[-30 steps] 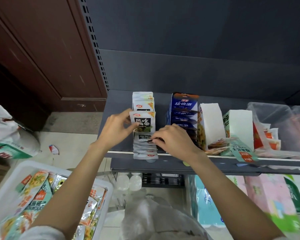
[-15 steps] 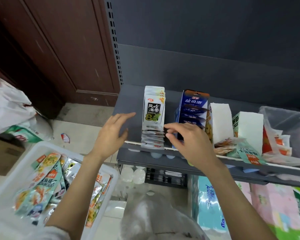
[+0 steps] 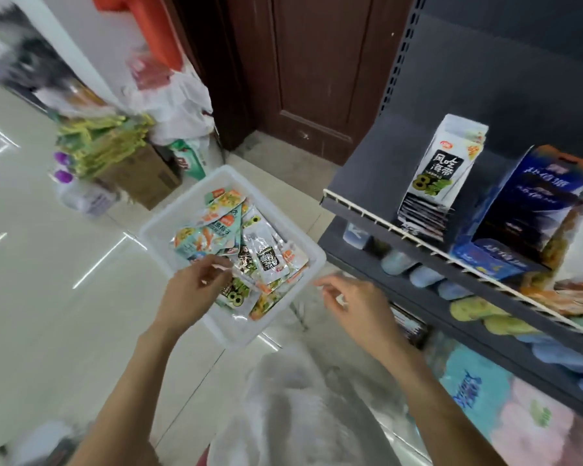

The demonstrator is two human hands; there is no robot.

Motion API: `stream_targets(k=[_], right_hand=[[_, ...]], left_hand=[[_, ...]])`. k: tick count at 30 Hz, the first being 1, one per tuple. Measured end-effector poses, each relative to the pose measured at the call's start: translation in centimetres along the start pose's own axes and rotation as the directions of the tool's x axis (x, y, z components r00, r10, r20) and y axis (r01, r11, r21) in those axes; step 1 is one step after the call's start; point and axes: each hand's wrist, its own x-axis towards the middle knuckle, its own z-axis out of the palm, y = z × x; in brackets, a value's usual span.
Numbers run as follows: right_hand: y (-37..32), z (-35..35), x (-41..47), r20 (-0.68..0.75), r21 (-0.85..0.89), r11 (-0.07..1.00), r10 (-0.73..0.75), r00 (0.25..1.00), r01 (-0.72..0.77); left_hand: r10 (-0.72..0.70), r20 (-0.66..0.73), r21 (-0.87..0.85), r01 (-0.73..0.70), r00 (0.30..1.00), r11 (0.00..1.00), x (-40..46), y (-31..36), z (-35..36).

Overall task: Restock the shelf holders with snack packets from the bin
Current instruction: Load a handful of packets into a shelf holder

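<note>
A white plastic bin [image 3: 186, 210] on the floor holds several snack packets [image 3: 236, 243], some teal and orange, some white with black print. My left hand [image 3: 196, 290] reaches into the bin's near side, its fingers loosely curled over the packets; whether it grips one is unclear. My right hand [image 3: 354, 301] hovers just right of the bin, fingers relaxed and empty. On the dark shelf [image 3: 384, 227] a row of white seaweed packets [image 3: 441, 169] stands upright in its holder. Beside it stands a blue holder box [image 3: 532, 210].
A brown wooden door [image 3: 313, 68] stands behind the bin. Cardboard boxes, bottles and white plastic bags [image 3: 175, 99] crowd the floor at the left. A translucent plastic bag [image 3: 283, 408] lies near my feet. Lower shelves hold tissue packs [image 3: 475, 385].
Both hands have left the seaweed packets on the shelf and dropped to the bin. My view has swung left and down, so the bin sits mid-frame.
</note>
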Motion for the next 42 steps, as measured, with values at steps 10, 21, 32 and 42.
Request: stream_targets(k=[10, 21, 32, 42], right_hand=[[-2.3, 11.0, 8.8, 0.146, -0.16, 0.985, 0.093, 0.985, -0.07], [-1.5, 20.6, 14.9, 0.207, -0.557, 0.799, 0.397, 0.894, -0.226], [-3.3, 15.4, 12.3, -0.148, -0.076, 0.842, 0.52, 0.841, -0.534], [-8.4, 7.9, 6.6, -0.156, 0.779, 0.534, 0.672, 0.724, -0.328]], left_hand=[[0.096, 0.33, 0.426, -0.239, 0.939, 0.873, 9.1, -10.1, 3.0], [0.091, 0.674, 0.659, -0.653, 0.733, 0.374, 11.9, -12.2, 7.0], [0.431, 0.68, 0.406, -0.794, 0.593, 0.452, 13.2, -12.0, 4.5], [0.005, 0.559, -0.463, 0.308, 0.829, 0.831, 13.5, -7.7, -0.8]])
